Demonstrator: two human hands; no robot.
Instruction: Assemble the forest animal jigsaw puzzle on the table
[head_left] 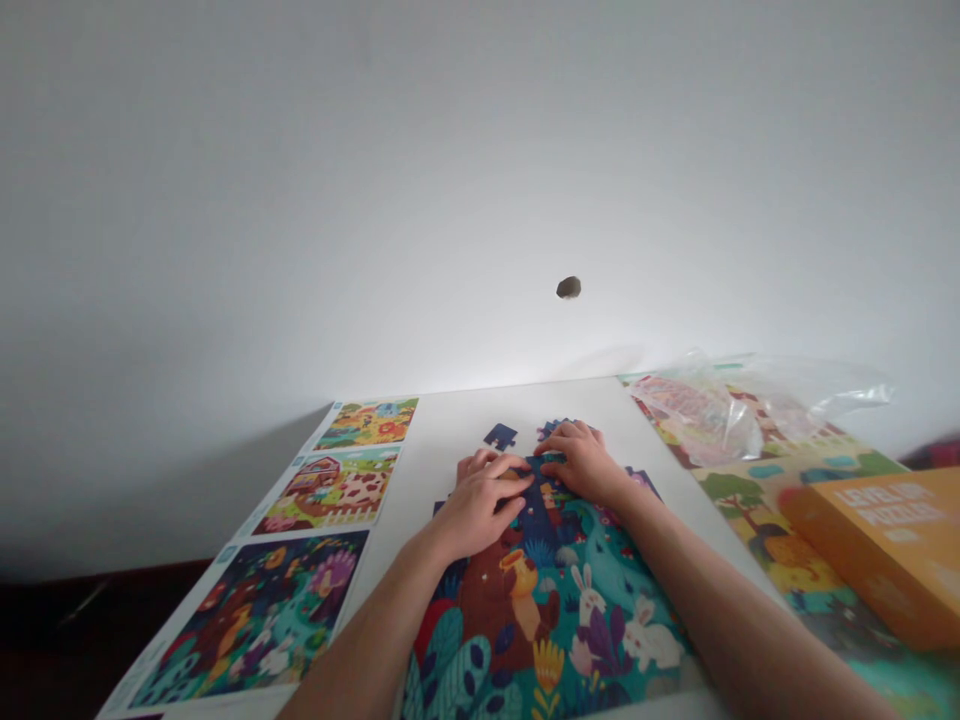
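Observation:
A partly assembled jigsaw puzzle (517, 600) with a bear and white rabbits lies on the white table. My left hand (484, 500) rests on its upper left part, fingers apart and bent over the pieces. Against the upper middle edge, my right hand (581, 460) has its fingers bent down on the dark blue pieces; what its fingertips hold, if anything, is too small to tell. One loose dark blue piece (501, 437) lies beyond my left hand. More blue pieces (551, 429) show just behind my right fingers.
A sheet with three printed pictures (255, 615) lies along the left. At the right are an orange box (885, 550), a picture sheet (750, 500) and a clear plastic bag (720, 410). Behind the table (450, 415) stands a white wall with a small hole (568, 288).

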